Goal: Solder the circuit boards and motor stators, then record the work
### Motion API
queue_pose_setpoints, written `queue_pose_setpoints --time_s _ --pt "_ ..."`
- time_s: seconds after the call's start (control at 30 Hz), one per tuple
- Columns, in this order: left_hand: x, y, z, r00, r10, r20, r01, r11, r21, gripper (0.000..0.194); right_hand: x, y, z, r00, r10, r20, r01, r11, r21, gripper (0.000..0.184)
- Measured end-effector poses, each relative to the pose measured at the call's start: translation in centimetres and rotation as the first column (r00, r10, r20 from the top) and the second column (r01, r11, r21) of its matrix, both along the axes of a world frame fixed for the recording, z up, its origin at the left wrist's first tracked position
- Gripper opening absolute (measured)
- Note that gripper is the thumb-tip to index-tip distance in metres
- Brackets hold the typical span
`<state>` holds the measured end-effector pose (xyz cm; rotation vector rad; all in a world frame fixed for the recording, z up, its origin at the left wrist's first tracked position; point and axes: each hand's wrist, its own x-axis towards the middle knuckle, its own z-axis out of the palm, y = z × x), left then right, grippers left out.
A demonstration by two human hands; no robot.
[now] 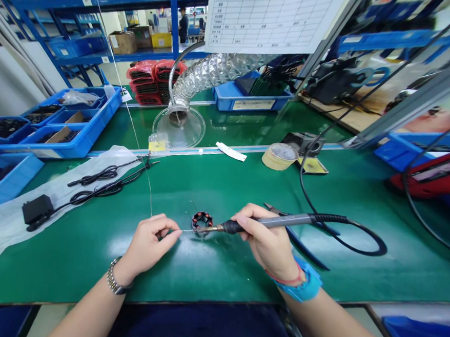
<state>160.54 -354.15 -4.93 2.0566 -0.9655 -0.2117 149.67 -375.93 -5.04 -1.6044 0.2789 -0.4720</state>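
Note:
My left hand (153, 240) pinches a thin solder wire (185, 231), whose strand runs up from behind the hand toward the top of the view. In my right hand (266, 237) is a soldering iron (234, 226), held like a pen with its tip pointing left. Between the hands a small ring-shaped motor stator (202, 219) with copper windings stands on the green bench mat. The iron's tip and the wire's end meet at the near side of the stator; whether they touch it I cannot tell. Thin leads stick up from the stator's far left.
Pliers (305, 247) with blue handles lie beneath the iron's cable. Black cables with an adapter (38, 209) rest on a white sheet at left. A fume funnel (179, 128) hangs behind the stator. A solder tin (280, 156) and blue parts bins (87, 134) stand farther back.

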Motion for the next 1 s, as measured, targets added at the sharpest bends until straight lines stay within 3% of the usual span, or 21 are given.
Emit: queue_pose_setpoints --time_s 0.37,0.5,0.57,0.63,0.7,0.8,0.87,1.0 --pt "0.3 0.7 0.3 0.994 0.092 0.062 -0.092 0.996 -0.004 0.018 0.1 -0.1 -0.2 0.992 -0.058 0.109 0.055 0.998 0.028 0.016" --pt "1.4 2.0 -0.3 0.982 0.116 0.146 -0.135 0.983 0.122 0.02 0.0 0.0 0.1 0.985 -0.038 0.166 0.069 0.981 -0.183 0.026" --pt "2.2 2.8 -0.8 0.951 0.142 0.275 -0.203 0.956 0.21 0.019 0.1 0.0 0.3 0.991 -0.01 0.134 0.055 0.939 -0.339 0.019" --pt "2.6 3.2 -1.0 0.888 0.149 0.434 -0.263 0.94 0.215 0.022 0.4 0.1 0.2 0.995 0.065 0.079 -0.019 0.878 -0.478 0.015" --pt "2.3 2.9 -0.9 0.852 0.106 0.512 -0.217 0.963 0.161 0.022 0.8 0.3 -0.3 0.984 0.176 0.027 -0.129 0.809 -0.574 0.027" --pt "0.8 1.2 -0.3 0.89 -0.028 0.455 -0.015 0.996 0.091 0.016 1.4 0.5 -1.5 0.954 0.3 0.002 -0.232 0.74 -0.632 0.049" --pt "-0.1 -0.2 0.1 0.91 -0.089 0.404 0.071 0.996 0.059 0.015 1.6 0.7 -2.2 0.943 0.334 -0.004 -0.257 0.719 -0.646 0.054" --pt "-0.7 -1.7 0.3 0.921 -0.13 0.367 0.125 0.991 0.038 0.012 1.7 0.9 -2.7 0.942 0.335 -0.002 -0.255 0.712 -0.654 0.052"
